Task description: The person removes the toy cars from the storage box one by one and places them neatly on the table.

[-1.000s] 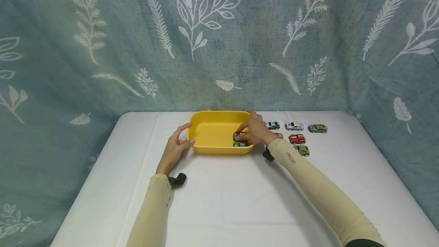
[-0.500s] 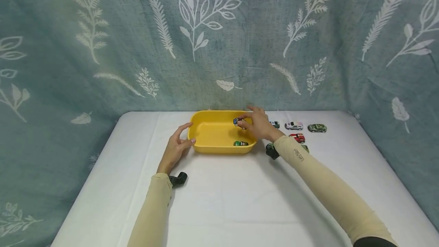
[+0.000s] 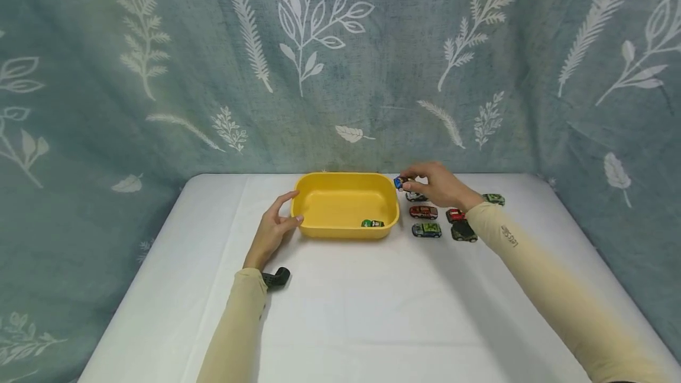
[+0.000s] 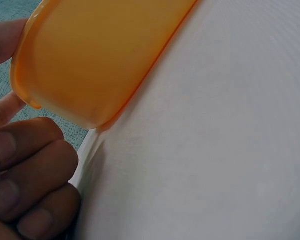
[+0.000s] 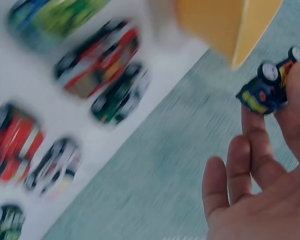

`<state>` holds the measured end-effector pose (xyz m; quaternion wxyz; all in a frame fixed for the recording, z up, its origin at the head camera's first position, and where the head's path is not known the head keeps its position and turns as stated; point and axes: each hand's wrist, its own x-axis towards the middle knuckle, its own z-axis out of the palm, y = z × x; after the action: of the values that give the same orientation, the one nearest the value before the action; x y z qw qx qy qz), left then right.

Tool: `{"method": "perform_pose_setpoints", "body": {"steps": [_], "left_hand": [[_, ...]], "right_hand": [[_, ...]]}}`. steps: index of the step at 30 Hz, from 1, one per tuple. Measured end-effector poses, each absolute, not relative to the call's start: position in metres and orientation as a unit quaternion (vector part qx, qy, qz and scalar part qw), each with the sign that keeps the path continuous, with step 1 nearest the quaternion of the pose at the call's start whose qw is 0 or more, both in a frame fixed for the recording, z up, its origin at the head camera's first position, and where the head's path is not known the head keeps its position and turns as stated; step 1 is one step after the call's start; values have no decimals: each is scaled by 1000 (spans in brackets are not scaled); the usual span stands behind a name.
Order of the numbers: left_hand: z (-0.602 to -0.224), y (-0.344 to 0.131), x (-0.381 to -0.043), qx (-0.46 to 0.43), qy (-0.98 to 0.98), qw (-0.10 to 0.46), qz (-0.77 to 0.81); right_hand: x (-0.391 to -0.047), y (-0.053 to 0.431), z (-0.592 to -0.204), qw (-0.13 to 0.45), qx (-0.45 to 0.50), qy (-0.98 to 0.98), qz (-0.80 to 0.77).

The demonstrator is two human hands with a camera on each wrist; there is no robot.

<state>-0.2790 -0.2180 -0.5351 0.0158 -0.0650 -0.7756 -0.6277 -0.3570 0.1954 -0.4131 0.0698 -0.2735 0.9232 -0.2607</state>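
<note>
At the tray's left end, my left hand (image 3: 268,235) grips the yellow plastic tray (image 3: 335,203) with thumb and finger spread on its rim. In the left wrist view the other fingers (image 4: 35,170) are curled beside the tray. My right hand (image 3: 441,187) pinches a dark blue toy car (image 5: 265,90) between thumb and fingers. It is in the air just past the tray's right rim, above the cars on the table. One green toy car (image 3: 372,223) lies inside the tray near its right front corner.
Right of the tray, several toy cars stand in rows on the white table (image 3: 340,312): a red-orange one (image 3: 423,212), a green one (image 3: 427,230), a red one (image 3: 455,215) and a camouflage one (image 3: 495,198). A leaf-patterned curtain (image 3: 393,75) hangs behind the table.
My right hand has lifted the dark blue toy car out of the tray and carried it rightward over the rim. My left hand has stayed at the tray's left end.
</note>
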Motion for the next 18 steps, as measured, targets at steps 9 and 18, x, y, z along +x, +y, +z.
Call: {"method": "perform_pose_setpoints", "body": {"steps": [9,18], "left_hand": [[-533,-216,-279,-61,-770,14,-635],[-535,-214,-276,-54,-775,8,-630]], "right_hand": [[-351,259,-410,36,-243,958,-150],[-345,332,-440,9,-220,971,-92]]}}
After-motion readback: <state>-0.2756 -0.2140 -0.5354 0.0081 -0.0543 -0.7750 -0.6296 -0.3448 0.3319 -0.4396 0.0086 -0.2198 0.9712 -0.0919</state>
